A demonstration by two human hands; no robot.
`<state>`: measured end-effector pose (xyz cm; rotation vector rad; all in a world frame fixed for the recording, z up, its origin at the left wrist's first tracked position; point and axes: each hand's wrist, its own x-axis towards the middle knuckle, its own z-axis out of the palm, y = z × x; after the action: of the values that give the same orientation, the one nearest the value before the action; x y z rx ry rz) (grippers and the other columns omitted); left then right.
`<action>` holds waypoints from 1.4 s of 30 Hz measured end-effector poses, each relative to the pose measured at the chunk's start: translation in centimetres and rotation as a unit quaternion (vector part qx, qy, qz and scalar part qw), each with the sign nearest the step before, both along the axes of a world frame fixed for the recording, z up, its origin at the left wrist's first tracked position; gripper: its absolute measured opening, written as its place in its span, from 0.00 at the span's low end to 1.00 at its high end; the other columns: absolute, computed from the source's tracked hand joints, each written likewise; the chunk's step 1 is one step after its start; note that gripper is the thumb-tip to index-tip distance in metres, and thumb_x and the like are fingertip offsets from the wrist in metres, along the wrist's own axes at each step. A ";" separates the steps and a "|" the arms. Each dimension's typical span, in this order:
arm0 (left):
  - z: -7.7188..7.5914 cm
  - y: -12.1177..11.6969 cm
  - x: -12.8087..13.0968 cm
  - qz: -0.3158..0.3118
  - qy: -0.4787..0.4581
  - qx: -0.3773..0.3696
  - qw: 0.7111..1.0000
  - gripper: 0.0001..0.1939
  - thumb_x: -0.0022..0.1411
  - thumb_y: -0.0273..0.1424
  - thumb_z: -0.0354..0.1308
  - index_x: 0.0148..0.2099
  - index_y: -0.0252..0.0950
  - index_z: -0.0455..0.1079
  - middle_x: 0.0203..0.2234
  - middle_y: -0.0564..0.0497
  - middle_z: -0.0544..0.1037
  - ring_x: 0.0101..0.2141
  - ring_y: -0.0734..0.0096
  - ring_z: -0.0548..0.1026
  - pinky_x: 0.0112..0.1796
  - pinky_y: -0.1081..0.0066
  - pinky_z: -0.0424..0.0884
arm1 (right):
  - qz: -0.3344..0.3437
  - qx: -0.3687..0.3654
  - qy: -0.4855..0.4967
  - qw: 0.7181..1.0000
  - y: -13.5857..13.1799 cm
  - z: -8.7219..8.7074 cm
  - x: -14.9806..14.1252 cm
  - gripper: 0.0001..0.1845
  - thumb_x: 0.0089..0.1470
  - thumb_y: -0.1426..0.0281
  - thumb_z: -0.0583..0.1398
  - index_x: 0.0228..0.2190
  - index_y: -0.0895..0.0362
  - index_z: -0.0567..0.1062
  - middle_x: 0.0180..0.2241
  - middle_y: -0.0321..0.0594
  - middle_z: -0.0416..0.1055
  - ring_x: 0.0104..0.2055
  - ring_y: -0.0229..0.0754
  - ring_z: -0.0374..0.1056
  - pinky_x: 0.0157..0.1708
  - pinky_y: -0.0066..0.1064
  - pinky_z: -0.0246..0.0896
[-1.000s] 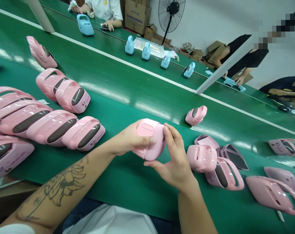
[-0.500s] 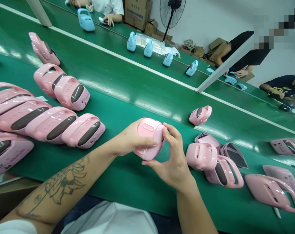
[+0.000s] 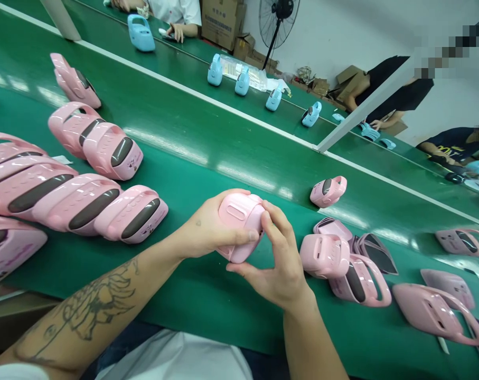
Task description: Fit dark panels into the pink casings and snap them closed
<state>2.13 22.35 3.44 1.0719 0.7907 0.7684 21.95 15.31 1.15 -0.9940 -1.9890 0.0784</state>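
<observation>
Between my hands, above the green table (image 3: 191,287), is a pink plastic housing (image 3: 243,253) with a rounded end and a raised oval slot facing me. My left hand (image 3: 211,221) wraps round its left side, the thumb lying across the front. On the right side, my right hand (image 3: 281,253) grips the rim with fingertips above and the thumb below. Just right of it, pink handled housings (image 3: 324,256) with dark windows lie beside several loose pink-rimmed dark panels (image 3: 374,250). The far side of the held housing is hidden.
Rows of pink housings (image 3: 100,203) with handles stand at the left. One pink housing (image 3: 328,191) sits on the conveyor belt (image 3: 184,124). Beyond a white rail, blue housings (image 3: 241,82) stand in a line. Co-workers (image 3: 397,89) work on the far side, near a fan (image 3: 279,24).
The view has shifted slightly. Both hands keep hold of the pink housing, which is turned a little between them. The housing on the belt appears slightly further right.
</observation>
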 end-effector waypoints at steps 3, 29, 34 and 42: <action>-0.3 -0.3 0.2 0.010 -0.011 0.010 1.000 0.50 0.47 0.44 0.84 0.68 0.36 0.68 0.61 0.35 0.81 0.59 0.36 0.80 0.52 0.50 0.81 | 0.009 0.003 0.001 1.000 0.0 0.3 0.0 0.58 0.58 0.59 0.77 0.78 0.56 0.56 0.71 0.63 0.65 0.74 0.69 0.64 0.69 0.69 0.68; -0.5 -0.9 0.9 0.057 -0.050 0.005 0.997 0.48 0.47 0.46 0.83 0.65 0.34 0.71 0.57 0.34 0.83 0.58 0.35 0.81 0.57 0.44 0.77 | 0.026 -0.029 0.016 0.999 -0.3 0.6 -0.7 0.57 0.62 0.59 0.74 0.79 0.53 0.51 0.75 0.60 0.58 0.78 0.66 0.57 0.76 0.68 0.57; -0.8 -0.7 0.4 0.083 -0.143 0.130 0.978 0.45 0.51 0.46 0.81 0.66 0.36 0.72 0.63 0.35 0.81 0.60 0.39 0.80 0.55 0.54 0.80 | -0.050 -0.107 0.161 0.980 -0.5 0.3 -0.5 0.61 0.57 0.41 0.72 0.79 0.42 0.50 0.81 0.51 0.49 0.81 0.68 0.53 0.74 0.71 0.59; -0.8 -1.4 0.3 0.043 -0.208 0.260 0.942 0.50 0.52 0.43 0.83 0.74 0.53 0.68 0.67 0.44 0.77 0.60 0.46 0.81 0.59 0.59 0.77 | 0.137 -0.372 0.453 0.798 0.1 -0.2 -3.3 0.42 0.74 0.39 0.45 0.64 0.56 0.77 0.54 0.53 0.84 0.59 0.58 0.81 0.57 0.55 0.81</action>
<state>2.47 20.95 2.60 1.2829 0.2707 1.2749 18.65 15.45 0.92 -0.8473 -1.1364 1.3321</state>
